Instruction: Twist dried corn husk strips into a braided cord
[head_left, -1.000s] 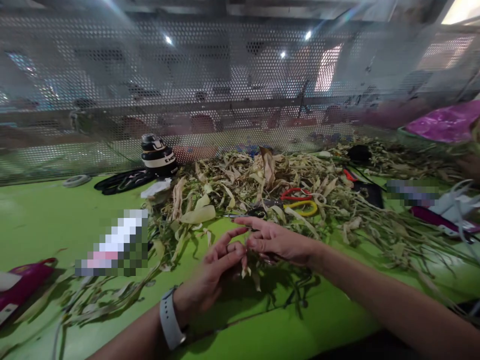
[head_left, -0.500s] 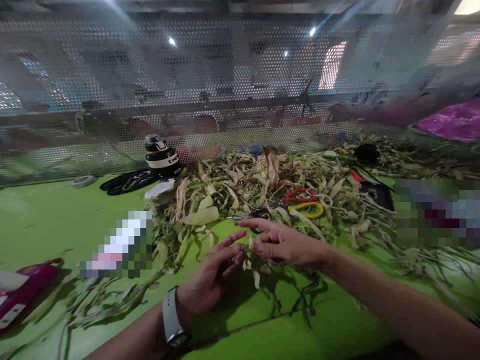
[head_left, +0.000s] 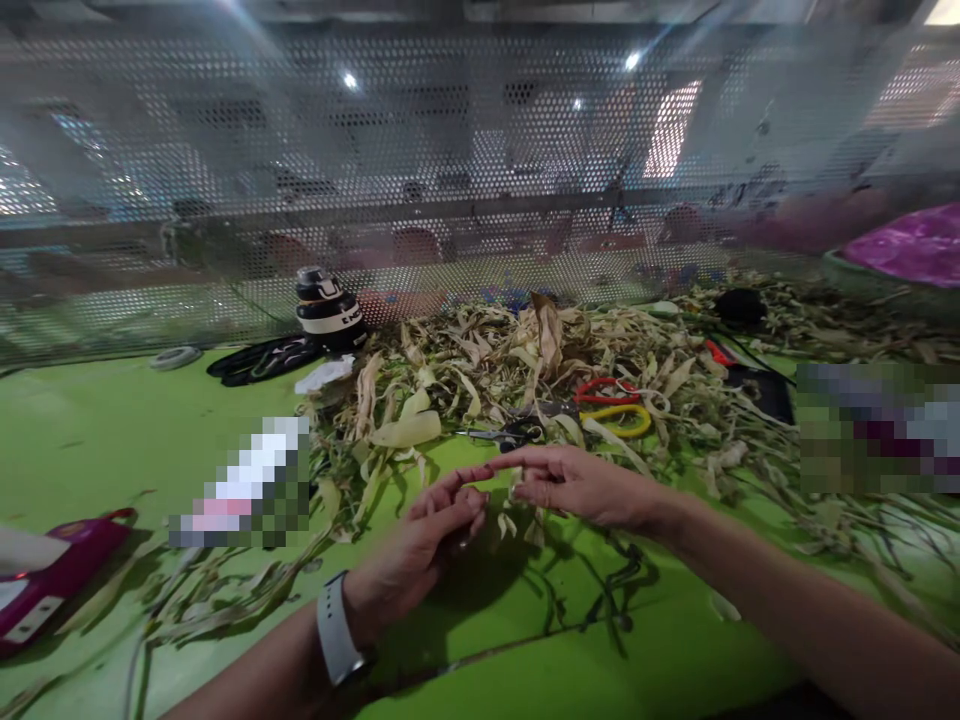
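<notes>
Left hand (head_left: 427, 530): thumb against curled fingers; whether gripping cannot be told. Right hand (head_left: 589, 490): fingers narrow, probably pinching a pale leaf scrap (head_left: 508, 524) over bare green table (head_left: 570, 665), as if to keep it clear of litter. Black-handled scissors (head_left: 512, 437): just beyond, presumably for easy reach. Dried-leaf heap (head_left: 480, 348): behind. Versus half a second ago: left thumb farther from scrap.

Scissors (head_left: 600, 410) on leaf heap (head_left: 487, 350)
</notes>
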